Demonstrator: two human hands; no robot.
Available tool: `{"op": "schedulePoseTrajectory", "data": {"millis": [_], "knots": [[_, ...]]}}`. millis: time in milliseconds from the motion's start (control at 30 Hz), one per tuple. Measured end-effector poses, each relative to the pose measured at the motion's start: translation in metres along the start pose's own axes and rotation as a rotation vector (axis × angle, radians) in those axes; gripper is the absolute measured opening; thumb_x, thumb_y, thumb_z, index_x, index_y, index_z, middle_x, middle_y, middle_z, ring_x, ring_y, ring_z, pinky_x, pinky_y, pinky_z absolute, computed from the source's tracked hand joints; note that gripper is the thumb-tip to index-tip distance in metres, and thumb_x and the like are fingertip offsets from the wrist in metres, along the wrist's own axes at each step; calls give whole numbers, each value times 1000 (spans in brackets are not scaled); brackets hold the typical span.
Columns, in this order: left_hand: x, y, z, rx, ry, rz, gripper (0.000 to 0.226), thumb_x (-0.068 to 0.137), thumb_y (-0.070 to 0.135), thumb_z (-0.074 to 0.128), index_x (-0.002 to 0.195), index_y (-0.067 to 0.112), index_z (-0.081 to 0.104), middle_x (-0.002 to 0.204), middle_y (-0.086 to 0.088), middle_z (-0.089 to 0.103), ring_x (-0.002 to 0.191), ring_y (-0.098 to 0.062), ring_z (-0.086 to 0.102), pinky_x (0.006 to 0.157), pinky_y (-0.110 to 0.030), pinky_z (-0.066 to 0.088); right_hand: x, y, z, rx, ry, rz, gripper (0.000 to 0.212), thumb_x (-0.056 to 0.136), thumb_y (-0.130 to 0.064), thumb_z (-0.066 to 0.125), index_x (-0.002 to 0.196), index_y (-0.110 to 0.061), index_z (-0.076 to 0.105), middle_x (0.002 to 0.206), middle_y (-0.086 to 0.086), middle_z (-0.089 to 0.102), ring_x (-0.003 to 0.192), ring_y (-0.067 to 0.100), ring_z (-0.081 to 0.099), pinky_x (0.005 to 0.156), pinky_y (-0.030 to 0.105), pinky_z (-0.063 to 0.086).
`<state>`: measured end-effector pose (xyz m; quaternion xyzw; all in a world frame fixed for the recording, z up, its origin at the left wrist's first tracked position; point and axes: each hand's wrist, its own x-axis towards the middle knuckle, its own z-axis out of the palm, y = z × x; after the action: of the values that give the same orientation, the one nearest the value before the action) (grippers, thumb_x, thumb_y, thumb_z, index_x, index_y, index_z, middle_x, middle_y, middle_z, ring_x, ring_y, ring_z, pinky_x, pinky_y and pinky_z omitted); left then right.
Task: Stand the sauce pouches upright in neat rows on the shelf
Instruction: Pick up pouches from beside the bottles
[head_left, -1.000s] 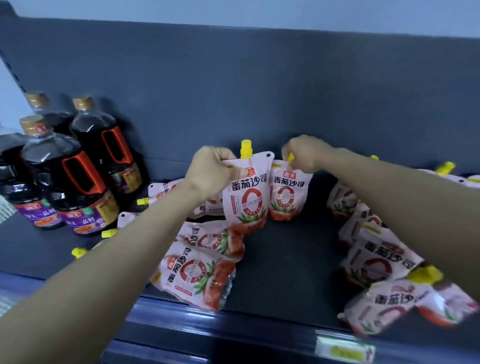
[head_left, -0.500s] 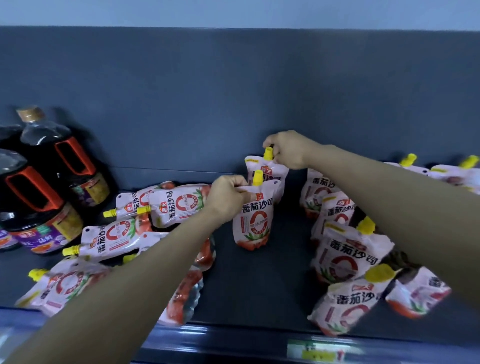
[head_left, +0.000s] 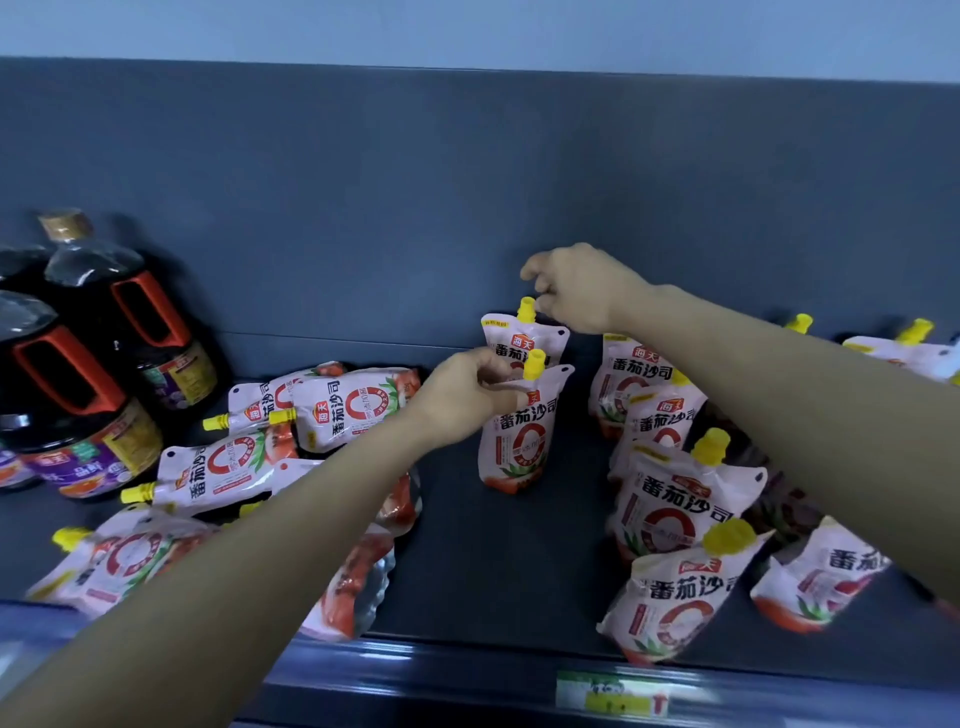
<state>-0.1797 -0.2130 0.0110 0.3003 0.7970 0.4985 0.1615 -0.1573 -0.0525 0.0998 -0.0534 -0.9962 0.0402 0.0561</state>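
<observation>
Two white-and-red sauce pouches with yellow caps stand upright one behind the other at the middle of the dark shelf (head_left: 493, 551). My left hand (head_left: 462, 395) pinches the top left corner of the front pouch (head_left: 519, 447). My right hand (head_left: 576, 291) hovers at the rear pouch (head_left: 519, 340), its loosely curled fingertips touching the right side of the yellow cap without closing round it. Several pouches (head_left: 353, 405) lie flat in a heap at the left, partly under my left forearm. More pouches (head_left: 670, 504) stand in a row at the right.
Large dark soy sauce bottles (head_left: 83, 415) with red handles stand at the far left. The grey back panel (head_left: 415, 208) is close behind the rear pouch. A front rail with a green price tag (head_left: 613, 696) borders the shelf. Bare shelf lies before the front pouch.
Both pouches have been set down upright, one behind the other. My right hand's hold on the rear cap has loosened and shifted to its right side. The view has moved left and closer.
</observation>
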Motion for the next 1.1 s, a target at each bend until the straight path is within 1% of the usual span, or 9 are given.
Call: {"op": "schedulePoseTrajectory", "data": {"millis": [67, 133, 200, 267, 467, 700, 900, 1000, 1100], "knots": [[-8, 6, -11, 31, 49, 23, 22, 76, 22, 74, 91, 20, 58, 87, 10, 60, 75, 2, 57, 67, -10, 45, 0, -9, -4, -4, 26, -31, 42, 89, -14, 54, 131, -13, 52, 125, 10, 62, 113, 34, 57, 93, 44, 50], [-15, 12, -24, 107, 144, 53, 28, 78, 22, 72, 101, 18, 57, 99, 5, 59, 90, -9, 56, 81, -20, 44, 2, -20, -8, -14, 56, -76, 44, 89, -17, 56, 133, -14, 51, 128, 11, 61, 116, 34, 56, 95, 44, 48], [-25, 19, -40, 220, 250, 103, 35, 80, 22, 70, 111, 16, 56, 113, 0, 57, 104, -13, 54, 89, -22, 39, 3, -33, -12, -21, 90, -125, 46, 90, -19, 57, 135, -14, 49, 131, 11, 59, 119, 33, 54, 97, 44, 47], [-36, 27, -57, 333, 347, 161, 38, 82, 23, 67, 117, 14, 54, 120, -2, 55, 111, -15, 52, 93, -20, 35, 5, -46, -18, -24, 120, -169, 47, 91, -21, 57, 136, -14, 47, 133, 11, 57, 121, 33, 53, 98, 45, 46], [-70, 50, -103, 604, 537, 256, 43, 83, 22, 66, 122, 10, 52, 121, -6, 53, 115, -21, 50, 94, -22, 33, 6, -87, -37, -52, 200, -316, 48, 92, -23, 57, 138, -15, 45, 135, 9, 53, 125, 30, 48, 102, 44, 42], [-106, 58, -132, 723, 714, 245, 45, 82, 23, 67, 122, 11, 52, 123, -5, 53, 116, -20, 49, 92, -17, 31, -2, -134, -41, -55, 250, -520, 49, 93, -24, 57, 138, -15, 44, 134, 8, 53, 125, 30, 47, 101, 44, 42], [-136, 32, -134, 636, 793, 103, 47, 80, 24, 69, 122, 13, 52, 122, -2, 54, 111, -14, 51, 89, -16, 33, 4, -165, -10, -129, 160, -669, 45, 91, -24, 59, 133, -12, 49, 130, 10, 55, 121, 32, 50, 98, 47, 44], [-146, 6, -122, 592, 775, -25, 47, 79, 23, 70, 122, 13, 52, 121, -3, 54, 108, -15, 52, 86, -17, 35, 9, -177, 16, -141, 81, -731, 42, 90, -20, 60, 129, -11, 51, 127, 11, 57, 119, 33, 52, 95, 48, 46], [-154, -26, -110, 574, 735, -159, 48, 80, 24, 69, 124, 14, 51, 123, -3, 53, 107, -15, 52, 82, -13, 33, 15, -190, 47, -186, -18, -790, 35, 87, -10, 56, 122, -11, 55, 119, 12, 60, 112, 33, 55, 90, 46, 49]]}}
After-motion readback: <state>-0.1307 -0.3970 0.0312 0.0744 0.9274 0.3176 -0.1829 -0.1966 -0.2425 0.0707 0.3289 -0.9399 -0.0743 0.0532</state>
